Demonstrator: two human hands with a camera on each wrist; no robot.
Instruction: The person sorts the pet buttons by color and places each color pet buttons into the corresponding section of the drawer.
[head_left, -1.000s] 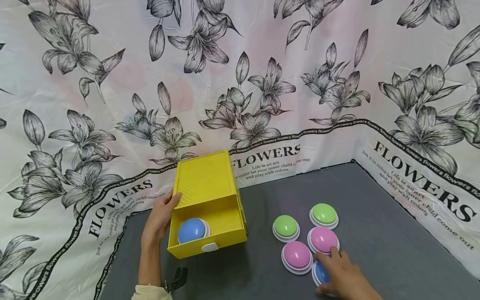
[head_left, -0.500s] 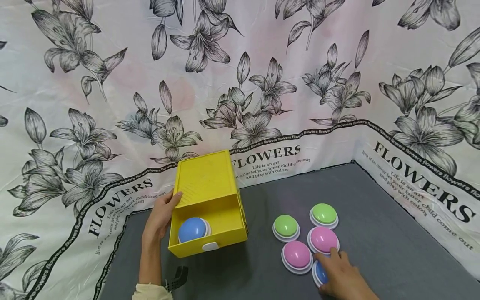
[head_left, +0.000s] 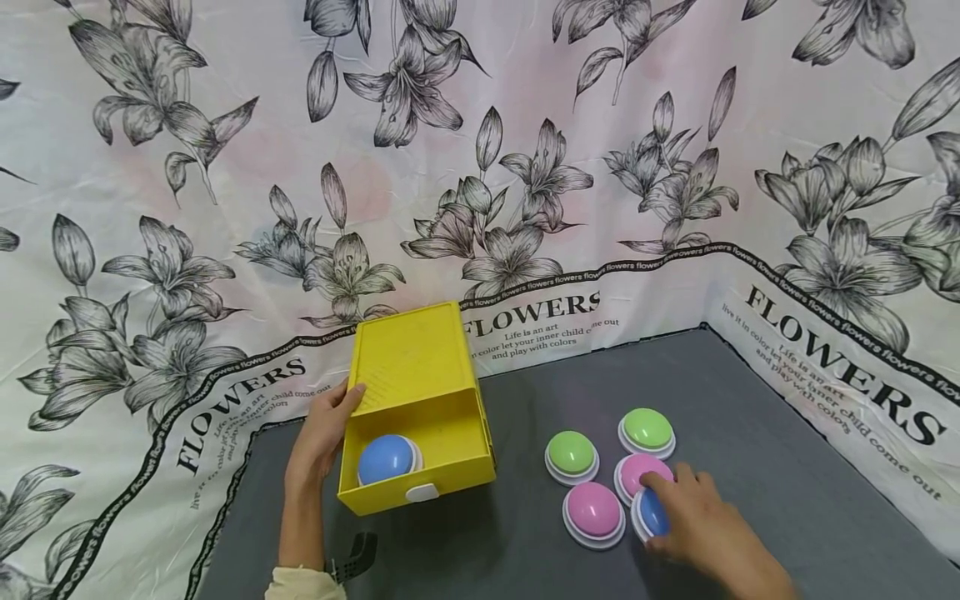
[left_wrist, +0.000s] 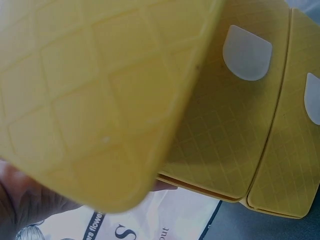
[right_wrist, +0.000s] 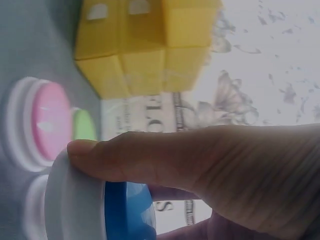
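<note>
- Just changed: the right hand (head_left: 697, 521) has drawn the blue dome (head_left: 651, 512) a little toward the far edge of the bench (head_left: 795, 475) and tilted it; it now hides part of the farther pink dome (head_left: 633, 468).
- Right hand: thumb and fingers pinch the blue dome by its white rim; from the right wrist view it looks lifted, so I judge picking up is under way.
- Left hand (head_left: 326, 433): unchanged, holding the left side of the yellow box (head_left: 408, 358) near the bench's far edge, thumb over the top, fingers mostly hidden.
- Also unchanged: the top drawer (head_left: 465, 485) is pulled out with a second blue dome (head_left: 385, 459) at its left end.
- The nearer pink dome (head_left: 594, 510) and both green domes (head_left: 572, 452) have stayed put, well short of the bench's far right corner.
</note>
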